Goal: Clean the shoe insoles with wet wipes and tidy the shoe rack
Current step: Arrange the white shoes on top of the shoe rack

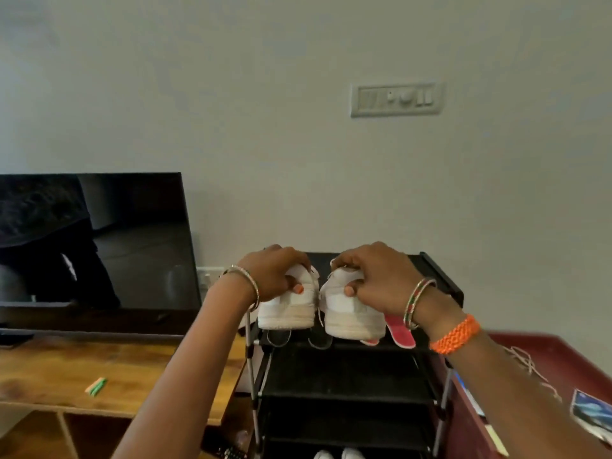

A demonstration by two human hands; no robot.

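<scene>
Two white sneakers stand side by side, heels toward me, on the top shelf of a black shoe rack (440, 276). My left hand (271, 273) grips the heel collar of the left sneaker (286, 313), thumb on its back. My right hand (374, 276) grips the heel collar of the right sneaker (351, 318) the same way. Two pink insoles (400, 329) lie on the shelf just right of the right sneaker, partly hidden by my wrist.
A dark TV (92, 240) stands on a wooden cabinet (49, 369) to the left, with a small green item (96, 386) on it. A maroon surface (543, 349) on the right holds loose laces and a packet (592, 412). Another white pair (337, 454) sits on the rack's bottom shelf.
</scene>
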